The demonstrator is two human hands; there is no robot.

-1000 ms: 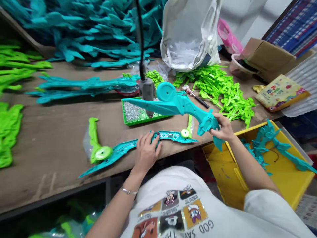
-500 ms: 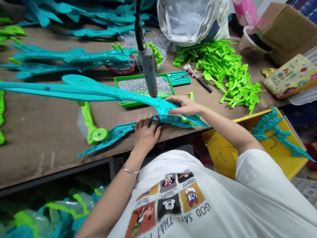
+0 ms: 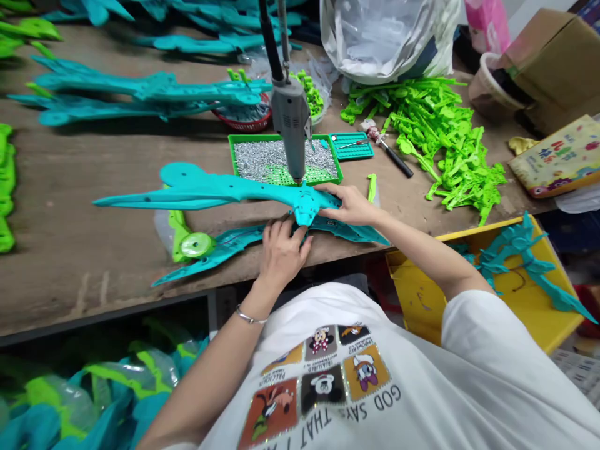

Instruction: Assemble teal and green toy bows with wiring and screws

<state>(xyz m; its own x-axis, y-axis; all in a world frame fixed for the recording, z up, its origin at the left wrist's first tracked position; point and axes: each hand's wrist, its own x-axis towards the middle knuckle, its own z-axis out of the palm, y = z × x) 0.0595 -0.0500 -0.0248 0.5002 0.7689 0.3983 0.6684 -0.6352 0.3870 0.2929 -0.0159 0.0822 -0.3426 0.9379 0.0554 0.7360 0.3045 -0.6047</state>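
Observation:
A long teal plastic bow-shaped shell (image 3: pixel 201 191) is held in my right hand (image 3: pixel 349 203), whose fingers are closed around it just right of its middle. Below it, near the table's front edge, lies a matching teal shell half (image 3: pixel 234 240) with its inner side up. My left hand (image 3: pixel 284 250) rests on the middle of this lower half, fingers bent over it; the fingertips are partly hidden under the upper shell. A green arm with a round end (image 3: pixel 195 244) sits at the lower half's left part. The hanging electric screwdriver (image 3: pixel 291 125) stands just behind the upper shell's middle.
Behind the hands are a green tray of screws (image 3: pixel 257 159) and a small teal tray (image 3: pixel 354 150). A hammer-like tool (image 3: pixel 394 156) lies beside a heap of green parts (image 3: pixel 445 144). Teal shells (image 3: pixel 140 90) are stacked at the back left. A yellow bin (image 3: pixel 417 294) stands at right.
The upper teal shell has come down and swung rightward over the lower half, its middle now close above my left fingers. My left hand stays on the lower half. The view has shifted slightly.

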